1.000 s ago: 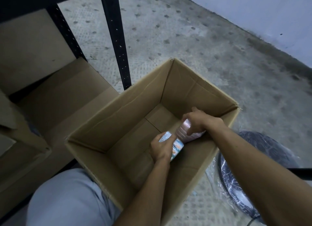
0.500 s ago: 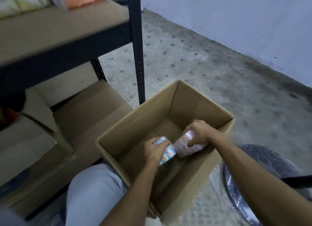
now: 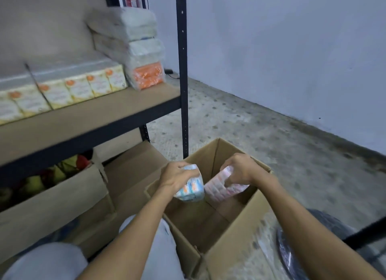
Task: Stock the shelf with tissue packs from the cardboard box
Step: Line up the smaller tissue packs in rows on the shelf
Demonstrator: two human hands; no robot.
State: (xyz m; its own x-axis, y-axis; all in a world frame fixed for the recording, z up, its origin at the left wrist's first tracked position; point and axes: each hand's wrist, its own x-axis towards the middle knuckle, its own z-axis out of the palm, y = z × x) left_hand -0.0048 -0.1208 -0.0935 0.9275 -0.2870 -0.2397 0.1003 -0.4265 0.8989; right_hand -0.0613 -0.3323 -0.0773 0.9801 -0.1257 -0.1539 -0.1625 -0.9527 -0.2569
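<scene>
- Two tissue packs are held above the open cardboard box (image 3: 236, 233), one per hand.
- Left hand (image 3: 177, 176) is closed over the top of the blue-printed pack (image 3: 191, 191); right hand (image 3: 240, 169) is closed over the top of the pink-printed pack (image 3: 219, 187). Packs sit side by side, nearly touching.
- Handling, judged: packs are light, soft and compressible; film wrap looks slick. Film dents under the fingers, so a squeeze across the short sides is best; no breakage risk, only slip or crumple.
- Pose: both forearms are extended toward 12 o'clock, wrists bent down, knuckles up, packs hanging below the palms at box-rim level.
- Box floor is seen bare where visible; whether further packs remain under the hands cannot be told.
- Shelf (image 3: 89, 121) lies at 10 o'clock from the hands, higher up. Yellow boxes (image 3: 69, 90) are lined along it; wrapped bundles (image 3: 133, 47) are stacked at its right end by the upright post (image 3: 183, 75).
- Free board is seen along the front edge of the shelf; placement there is judged feasible.
</scene>
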